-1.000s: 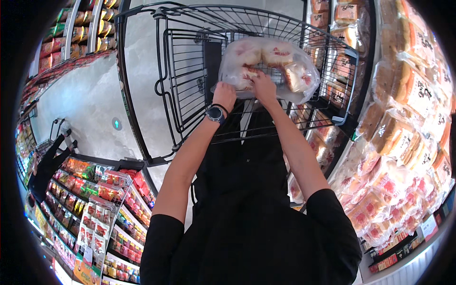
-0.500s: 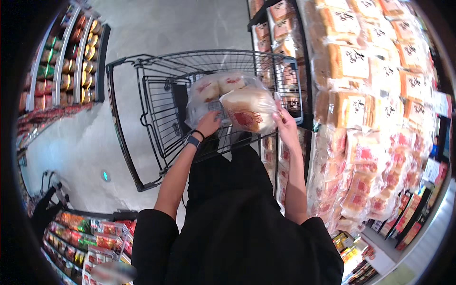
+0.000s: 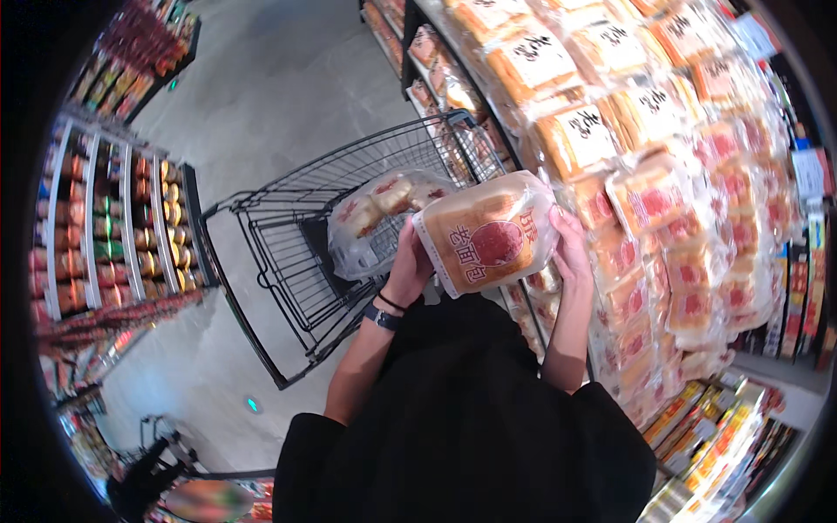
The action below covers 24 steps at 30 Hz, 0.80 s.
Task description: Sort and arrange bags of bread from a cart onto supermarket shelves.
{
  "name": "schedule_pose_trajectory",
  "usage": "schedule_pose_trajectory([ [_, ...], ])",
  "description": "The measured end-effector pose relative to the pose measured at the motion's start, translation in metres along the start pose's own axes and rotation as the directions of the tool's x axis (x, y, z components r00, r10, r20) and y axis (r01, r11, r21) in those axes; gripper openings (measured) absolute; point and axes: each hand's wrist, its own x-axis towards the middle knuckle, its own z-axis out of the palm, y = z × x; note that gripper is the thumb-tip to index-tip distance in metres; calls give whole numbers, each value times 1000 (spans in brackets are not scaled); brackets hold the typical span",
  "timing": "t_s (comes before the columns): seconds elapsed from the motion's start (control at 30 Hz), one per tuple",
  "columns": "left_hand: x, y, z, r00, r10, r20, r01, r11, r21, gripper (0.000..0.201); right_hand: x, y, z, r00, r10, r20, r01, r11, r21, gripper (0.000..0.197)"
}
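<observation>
A bagged loaf of bread [image 3: 484, 240], in clear plastic with red printing on its front, is held up over the near right side of a black wire shopping cart [image 3: 288, 261]. My left hand [image 3: 408, 272] grips the loaf's left end, its fingers partly hidden behind the loaf. At the opposite end, my right hand [image 3: 571, 248] closes on the gathered plastic and the side of the loaf. Inside the cart, just beyond my left hand, lies a large clear bag of pale bread [image 3: 357, 222] with red marks.
Slanted shelves of bagged loaves [image 3: 628, 131] rise close on my right. To the left stands a rack of jars and packets [image 3: 118, 218]. Grey floor [image 3: 288, 70] stretches beyond the cart. A person in dark clothes [image 3: 144, 475] is at the lower left.
The loaf has come up out of the cart and turned its printed front toward me. My left hand has moved from the bag in the cart onto the loaf. The view has rotated.
</observation>
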Motion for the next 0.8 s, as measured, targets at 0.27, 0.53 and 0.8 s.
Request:
schedule_pose_trajectory([
  [0.27,-4,-48,68,996,-16,-85,22,997,76,69,-18,-28,-62,991,-76,-106,62,989,-132,26],
  [0.53,13,-84,94,997,-62,-35,65,995,73,65,-44,-46,-92,958,-60,-281,43,997,-67,34],
  [0.8,30,-122,144,973,-227,27,222,966,133,64,-81,-65,-172,960,-249,-129,210,943,-258,26],
])
